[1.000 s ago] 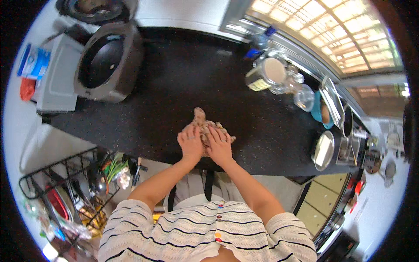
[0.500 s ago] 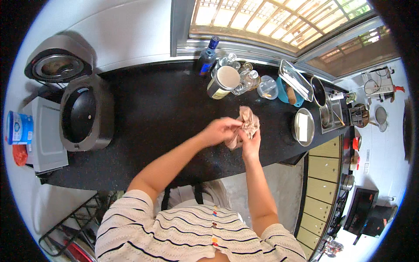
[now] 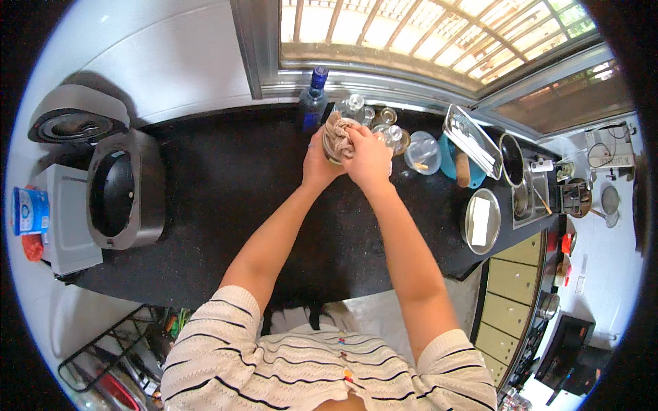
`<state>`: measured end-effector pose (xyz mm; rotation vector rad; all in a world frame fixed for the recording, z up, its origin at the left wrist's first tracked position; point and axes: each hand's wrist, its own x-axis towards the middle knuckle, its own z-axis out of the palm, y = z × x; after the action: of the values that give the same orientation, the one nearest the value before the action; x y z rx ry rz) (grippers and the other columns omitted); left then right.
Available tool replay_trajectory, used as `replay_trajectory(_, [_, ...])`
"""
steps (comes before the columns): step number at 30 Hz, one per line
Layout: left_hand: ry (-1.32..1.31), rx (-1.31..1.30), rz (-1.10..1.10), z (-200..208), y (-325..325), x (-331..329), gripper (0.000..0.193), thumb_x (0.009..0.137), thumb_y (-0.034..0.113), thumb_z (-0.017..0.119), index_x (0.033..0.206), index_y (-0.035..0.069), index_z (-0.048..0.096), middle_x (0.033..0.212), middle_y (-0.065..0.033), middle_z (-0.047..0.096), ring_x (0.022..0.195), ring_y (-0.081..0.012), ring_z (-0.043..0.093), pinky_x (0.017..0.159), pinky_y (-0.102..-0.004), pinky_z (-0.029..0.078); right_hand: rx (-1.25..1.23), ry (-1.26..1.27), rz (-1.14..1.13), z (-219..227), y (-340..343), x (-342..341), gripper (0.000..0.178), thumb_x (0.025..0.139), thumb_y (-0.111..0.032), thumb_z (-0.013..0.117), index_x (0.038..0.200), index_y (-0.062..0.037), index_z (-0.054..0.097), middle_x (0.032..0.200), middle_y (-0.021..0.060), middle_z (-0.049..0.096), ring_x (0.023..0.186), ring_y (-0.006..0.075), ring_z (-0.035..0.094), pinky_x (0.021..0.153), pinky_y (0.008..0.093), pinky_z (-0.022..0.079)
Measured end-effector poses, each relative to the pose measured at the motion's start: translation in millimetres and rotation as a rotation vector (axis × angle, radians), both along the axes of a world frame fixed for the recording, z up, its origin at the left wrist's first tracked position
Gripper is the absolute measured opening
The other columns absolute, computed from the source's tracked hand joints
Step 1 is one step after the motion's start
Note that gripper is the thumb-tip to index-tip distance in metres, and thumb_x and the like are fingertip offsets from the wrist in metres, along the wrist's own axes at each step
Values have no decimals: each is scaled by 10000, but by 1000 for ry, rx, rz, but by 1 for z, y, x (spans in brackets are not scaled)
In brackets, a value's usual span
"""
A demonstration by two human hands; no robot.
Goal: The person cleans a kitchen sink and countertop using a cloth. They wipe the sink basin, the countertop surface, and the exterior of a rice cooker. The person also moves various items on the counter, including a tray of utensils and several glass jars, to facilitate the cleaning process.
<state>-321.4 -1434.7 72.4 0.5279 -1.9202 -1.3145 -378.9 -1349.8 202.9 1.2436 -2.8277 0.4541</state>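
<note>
Head: right hand [image 3: 371,161] half-closed on cloth [image 3: 336,130]

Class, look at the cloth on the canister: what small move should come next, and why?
Probably wipe the cloth around the canister's top: the right hand holds it bunched there, and the left hand, at the canister's side, could steady it.

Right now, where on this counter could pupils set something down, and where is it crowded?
Bare counter lies between the gray appliance and left forearm, between it and the right forearm, and, smaller, between the right forearm and metal dish. The window side is crowded, from the blue-capped bottle past the crumpled cloth to the metal rack.
</note>
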Motion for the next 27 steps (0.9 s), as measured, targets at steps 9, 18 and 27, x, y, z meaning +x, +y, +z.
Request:
replay_trajectory(9, [-196,28,15,23,-30,53,915,705,264,873,1439,110,350,1350,-140,514,1220,-282,543,1019,-404,459,-493,-705,175,-1,44,40,445,724,-68,700,1166,-53,651,1036,107,632,950,259,649,832,339,514])
replay_trajectory(18, [-295,34,21,17,-77,125,1052,553,258,947,1413,78,368,1355,-155,521,1247,-326,531,1019,-408,453,-480,-307,185,-18,-17,93,383,699,-92,727,1075,-54,663,1072,102,605,962,343,598,794,413,519])
replay_trajectory(27, [-281,-93,406,18,-161,117,1181,502,259,966,1446,63,283,1403,-178,345,1338,-360,320,1101,-452,345,-736,-830,-148,-22,15,84,401,817,-45,647,1208,13,581,1040,64,659,939,120,616,832,285,500])
